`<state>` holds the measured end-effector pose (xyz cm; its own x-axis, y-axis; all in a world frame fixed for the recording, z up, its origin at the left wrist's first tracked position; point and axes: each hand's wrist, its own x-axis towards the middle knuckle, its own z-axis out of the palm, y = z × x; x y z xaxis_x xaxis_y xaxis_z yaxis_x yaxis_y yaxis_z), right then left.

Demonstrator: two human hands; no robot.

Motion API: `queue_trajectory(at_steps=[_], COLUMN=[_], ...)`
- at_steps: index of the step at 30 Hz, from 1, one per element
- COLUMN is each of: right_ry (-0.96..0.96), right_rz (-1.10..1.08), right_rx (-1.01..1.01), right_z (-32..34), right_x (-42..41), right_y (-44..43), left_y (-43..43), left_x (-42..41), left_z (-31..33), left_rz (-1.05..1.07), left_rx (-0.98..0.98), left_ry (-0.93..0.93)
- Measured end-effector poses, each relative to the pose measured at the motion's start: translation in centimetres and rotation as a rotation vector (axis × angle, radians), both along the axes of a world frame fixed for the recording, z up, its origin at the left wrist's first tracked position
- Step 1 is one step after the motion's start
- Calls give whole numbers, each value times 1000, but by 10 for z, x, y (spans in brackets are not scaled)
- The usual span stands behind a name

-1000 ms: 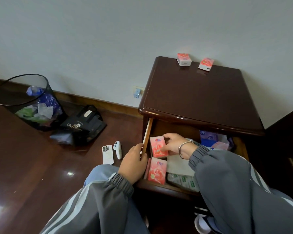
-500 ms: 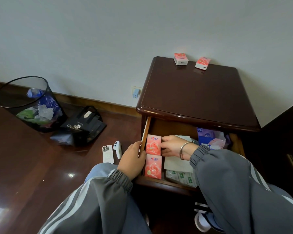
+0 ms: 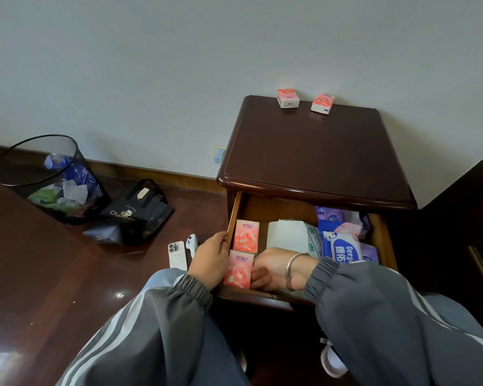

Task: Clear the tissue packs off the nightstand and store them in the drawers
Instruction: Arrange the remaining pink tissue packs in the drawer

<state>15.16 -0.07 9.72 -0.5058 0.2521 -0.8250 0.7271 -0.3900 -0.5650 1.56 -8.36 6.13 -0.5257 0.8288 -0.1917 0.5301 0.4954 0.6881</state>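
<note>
your left hand [image 3: 211, 260] grips the side wall of the drawer [image 3: 232, 215]; your right hand [image 3: 273, 270] curls against the near pack [image 3: 239, 270] inside, though i can't tell if it holds it. two tissue packs [image 3: 287, 98] [image 3: 322, 103] sit at the back edge of the nightstand [image 3: 313, 151], and a hasty reach could knock them off.

our left grip [image 3: 209, 263] curls over the drawer's [image 3: 381, 240] left wall, thumb on its rim. our right grip [image 3: 273, 270] lies inside the drawer's front left corner, fingers curled under, half hidden.
</note>
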Motion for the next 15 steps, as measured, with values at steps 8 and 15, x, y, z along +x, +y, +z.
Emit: queue_trajectory(at_steps=[8, 15], right_ry=[36, 268], right_rz=[-62, -9], right_rx=[-42, 497], right_z=[10, 57], right_x=[18, 89], right_y=[3, 45], left_y=[-1, 10], left_x=[1, -19], left_z=[6, 40], left_rz=[-3, -73], left_rx=[-7, -17], left_ry=[-44, 93])
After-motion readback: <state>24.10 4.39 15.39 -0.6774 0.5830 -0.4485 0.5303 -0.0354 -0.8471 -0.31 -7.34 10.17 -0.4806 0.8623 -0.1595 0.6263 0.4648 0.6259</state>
